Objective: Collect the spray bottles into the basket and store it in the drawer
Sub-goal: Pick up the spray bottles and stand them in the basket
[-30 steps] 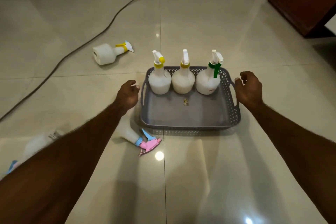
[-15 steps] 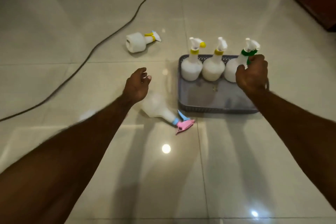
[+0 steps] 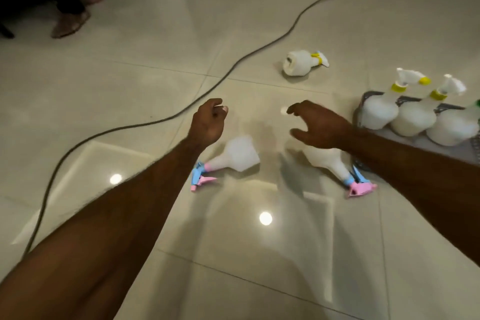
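The grey basket (image 3: 361, 109) sits on the floor at the right edge, holding three upright white spray bottles (image 3: 380, 113), two with yellow collars. Two white bottles with pink-and-blue triggers lie on the tiles: one (image 3: 237, 154) just right of my left hand (image 3: 207, 123), another (image 3: 328, 161) under my right hand (image 3: 320, 123). A yellow-collared bottle (image 3: 298, 62) lies further back. My left hand is loosely curled and holds nothing. My right hand hovers with fingers spread, holding nothing.
A dark cable (image 3: 181, 114) snakes across the glossy tiled floor from upper right to lower left. Another person's feet (image 3: 70, 22) rest at the upper left beside dark furniture. Ceiling lights glare off the tiles near me.
My view has swung left, so the basket now sits at the right edge. My right hand left the green-collared bottle and moved left over the nearer fallen bottle. A second fallen bottle came into view.
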